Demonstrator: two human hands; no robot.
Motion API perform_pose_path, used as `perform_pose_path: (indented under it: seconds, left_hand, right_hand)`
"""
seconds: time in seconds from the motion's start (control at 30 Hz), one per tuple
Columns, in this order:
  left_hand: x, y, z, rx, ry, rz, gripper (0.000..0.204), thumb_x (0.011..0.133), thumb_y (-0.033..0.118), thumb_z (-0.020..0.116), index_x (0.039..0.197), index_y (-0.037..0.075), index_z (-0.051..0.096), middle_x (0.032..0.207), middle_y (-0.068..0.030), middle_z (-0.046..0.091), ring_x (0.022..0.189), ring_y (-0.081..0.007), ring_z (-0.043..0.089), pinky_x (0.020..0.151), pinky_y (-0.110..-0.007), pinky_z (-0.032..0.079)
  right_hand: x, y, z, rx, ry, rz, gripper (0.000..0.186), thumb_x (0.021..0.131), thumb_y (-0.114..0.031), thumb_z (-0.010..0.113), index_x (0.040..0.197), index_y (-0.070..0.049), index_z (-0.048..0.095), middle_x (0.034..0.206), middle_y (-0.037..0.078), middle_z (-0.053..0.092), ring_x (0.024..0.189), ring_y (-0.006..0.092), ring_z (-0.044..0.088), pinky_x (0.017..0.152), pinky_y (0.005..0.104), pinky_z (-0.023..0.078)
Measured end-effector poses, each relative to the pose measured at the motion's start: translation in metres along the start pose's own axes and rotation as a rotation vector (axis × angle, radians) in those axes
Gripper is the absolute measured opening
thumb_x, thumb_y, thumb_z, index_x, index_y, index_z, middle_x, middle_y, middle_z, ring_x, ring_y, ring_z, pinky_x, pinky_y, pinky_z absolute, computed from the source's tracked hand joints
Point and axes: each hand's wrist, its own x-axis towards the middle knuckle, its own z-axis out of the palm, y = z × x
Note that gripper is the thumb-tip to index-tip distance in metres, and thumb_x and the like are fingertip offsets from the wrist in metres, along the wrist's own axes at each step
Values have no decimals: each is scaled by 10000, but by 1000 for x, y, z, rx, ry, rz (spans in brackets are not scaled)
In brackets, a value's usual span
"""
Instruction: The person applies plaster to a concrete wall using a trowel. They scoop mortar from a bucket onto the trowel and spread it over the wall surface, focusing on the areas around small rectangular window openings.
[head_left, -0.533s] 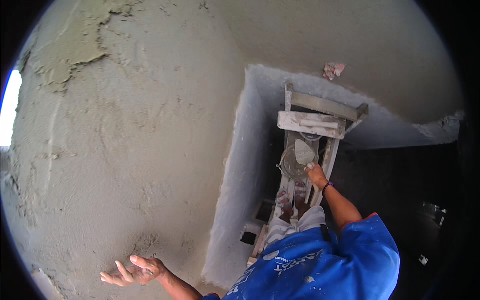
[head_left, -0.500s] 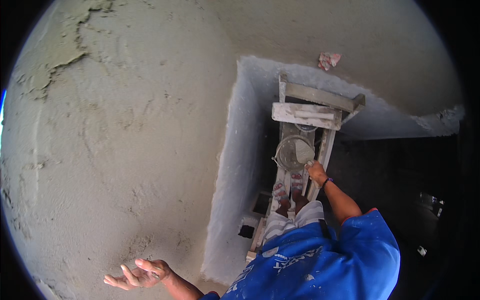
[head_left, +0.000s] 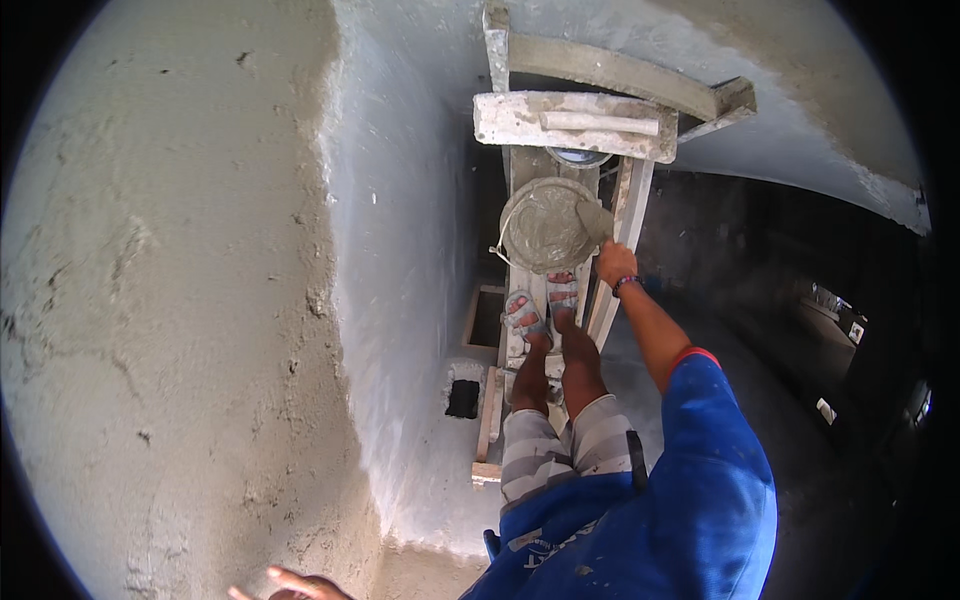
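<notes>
My right hand (head_left: 616, 262) is closed round the handle of a trowel (head_left: 594, 221), whose grey-coated blade lies over the right side of a bucket (head_left: 506, 238). Wet grey mortar (head_left: 545, 228) fills that bucket, and the blade touches or overhangs its surface; I cannot tell which. Low at the left, my left hand (head_left: 297, 587) is partly cut off by the lower edge. Its visible fingers stretch out with nothing in them, close in front of the plastered wall (head_left: 180, 300).
I stand on a narrow wooden scaffold (head_left: 625, 215), the bucket just beyond my feet. A long wooden float (head_left: 600, 124) with a bar handle lies across it, above a second container (head_left: 580, 157). A smooth grey wall (head_left: 400, 250) runs along the left; dark lower space lies right.
The view has tilted down, so the bucket and scaffold appear higher and larger. My left hand has dropped toward the lower edge. The trowel stays at the bucket, now at its right rim.
</notes>
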Motion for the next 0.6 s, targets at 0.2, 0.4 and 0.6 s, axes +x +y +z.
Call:
perform_pose_path:
  seconds: [0.2, 0.4, 0.6]
  left_hand:
    - [1, -41, 70, -136, 287, -13, 594, 896, 425, 565, 1337, 40, 462, 1415, -309, 340, 1291, -510, 330, 1016, -648, 288]
    - [0, -29, 88, -76, 377, 59, 597, 911, 432, 538, 1353, 41, 447, 1433, -296, 323, 1304, -494, 323, 1025, -641, 289]
    - [1, -18, 100, -56, 418, 111, 601, 927, 439, 511, 1370, 41, 432, 1451, -283, 306, 1317, -479, 316, 1034, -635, 289]
  right_hand:
    - [52, -17, 67, -30, 54, 15, 263, 827, -154, 521, 1030, -16, 615, 931, 266, 657, 906, 434, 642, 811, 506, 519]
    - [55, -39, 115, 417, 51, -115, 399, 785, -226, 610, 1099, 17, 574, 930, 279, 643, 928, 457, 611, 825, 512, 498]
    - [68, -48, 138, 520, 139, 16, 397, 781, -257, 631, 1089, -11, 582, 901, 285, 642, 901, 452, 616, 783, 509, 498]
